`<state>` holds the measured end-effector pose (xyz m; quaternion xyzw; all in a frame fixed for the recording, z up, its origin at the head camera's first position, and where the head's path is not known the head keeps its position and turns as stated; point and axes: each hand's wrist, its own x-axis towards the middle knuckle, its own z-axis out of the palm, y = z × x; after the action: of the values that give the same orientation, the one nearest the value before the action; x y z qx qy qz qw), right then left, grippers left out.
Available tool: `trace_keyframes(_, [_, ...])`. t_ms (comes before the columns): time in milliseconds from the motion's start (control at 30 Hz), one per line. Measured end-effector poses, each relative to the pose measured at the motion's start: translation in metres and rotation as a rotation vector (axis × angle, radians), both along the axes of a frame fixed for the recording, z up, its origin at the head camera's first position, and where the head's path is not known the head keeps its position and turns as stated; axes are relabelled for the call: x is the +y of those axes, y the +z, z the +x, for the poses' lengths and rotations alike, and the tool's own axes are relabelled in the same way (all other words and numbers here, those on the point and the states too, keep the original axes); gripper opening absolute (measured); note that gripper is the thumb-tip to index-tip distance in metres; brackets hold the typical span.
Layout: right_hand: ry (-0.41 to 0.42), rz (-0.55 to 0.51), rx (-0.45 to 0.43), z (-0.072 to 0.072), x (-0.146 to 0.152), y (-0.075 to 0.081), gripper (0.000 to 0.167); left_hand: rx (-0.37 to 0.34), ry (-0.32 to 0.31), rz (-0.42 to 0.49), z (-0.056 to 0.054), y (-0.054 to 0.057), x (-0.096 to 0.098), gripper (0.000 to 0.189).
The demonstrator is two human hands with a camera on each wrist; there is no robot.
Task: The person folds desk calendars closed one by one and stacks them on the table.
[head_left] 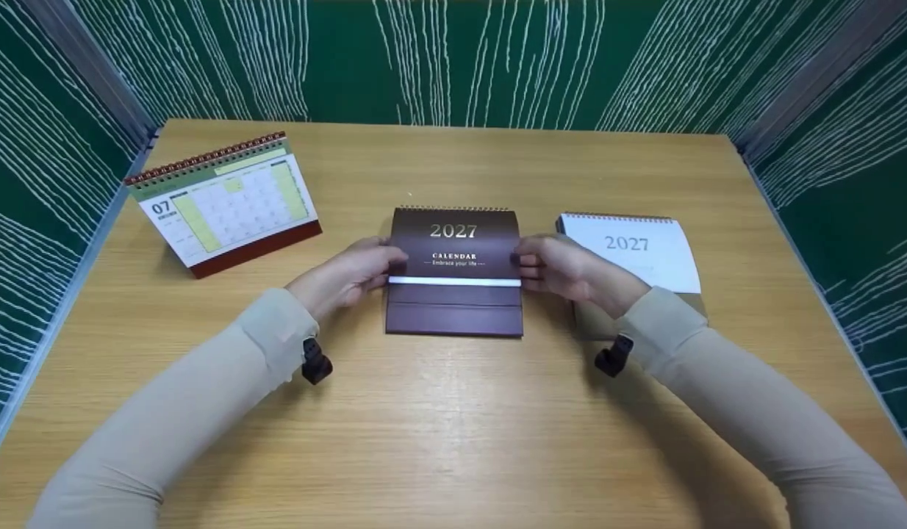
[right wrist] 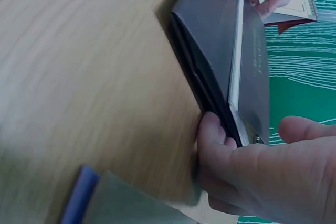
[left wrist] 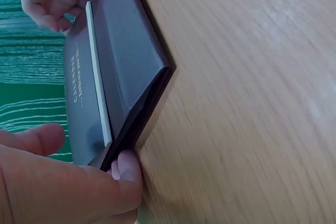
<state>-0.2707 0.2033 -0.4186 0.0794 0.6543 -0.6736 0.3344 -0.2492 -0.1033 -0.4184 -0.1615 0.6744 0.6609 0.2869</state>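
Observation:
A dark brown desk calendar point(head_left: 454, 253) marked 2027 lies nearly flat on the table, its wire binding at the far edge. Below the cover shows a white strip of page edges, then the brown base point(head_left: 453, 319). My left hand point(head_left: 356, 270) grips its left side, thumb above and fingers low at the edge. At the opposite side my right hand point(head_left: 571, 268) holds the calendar in the same way. Both wrist views show fingertips tucked against the calendar's side, where the folded base layers are visible.
A white 2027 desk calendar point(head_left: 633, 253) lies at the right, partly behind my right hand and sleeve. At the far left an upright calendar point(head_left: 237, 206) with a red base is turned to 07. Green walls point(head_left: 343, 66) with white streaks border the wooden table point(head_left: 453, 433).

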Motion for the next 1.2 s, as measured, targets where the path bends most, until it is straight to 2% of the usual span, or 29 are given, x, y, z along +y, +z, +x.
trace_keyframes(67, [-0.006,0.006,0.036,0.000,-0.001,-0.003,0.006,0.018,0.012,0.005,0.001,-0.001,0.001,0.068])
trace_keyframes(233, [-0.041,0.046,0.116,0.001,-0.004,-0.010,0.046,0.053,0.061,0.043,0.004,-0.002,0.004,0.061])
trace_keyframes(367, [-0.064,0.062,0.154,0.001,-0.005,-0.011,0.056,0.095,0.113,0.081,0.005,-0.004,0.007,0.061])
trace_keyframes(467, [-0.075,0.062,0.193,0.002,-0.006,-0.011,0.062,0.151,0.139,0.100,0.004,-0.007,0.010,0.062])
trace_keyframes(567, [-0.087,0.078,0.239,0.003,-0.007,-0.010,0.073,0.219,0.127,0.056,0.003,-0.007,0.013,0.064])
trace_keyframes(667, [-0.098,0.117,0.284,0.003,-0.007,-0.008,0.081,0.279,0.090,-0.030,0.003,-0.006,0.015,0.066])
trace_keyframes(800, [-0.092,0.198,0.348,0.004,-0.005,-0.006,0.085,0.334,0.054,-0.105,0.002,-0.005,0.017,0.067])
trace_keyframes(1000, [-0.075,0.273,0.412,0.006,-0.002,-0.001,0.086,0.393,0.039,-0.168,0.002,-0.005,0.022,0.065])
trace_keyframes(1200, [-0.073,0.310,0.461,0.007,0.005,-0.001,0.087,0.425,0.052,-0.179,0.000,-0.004,0.030,0.067])
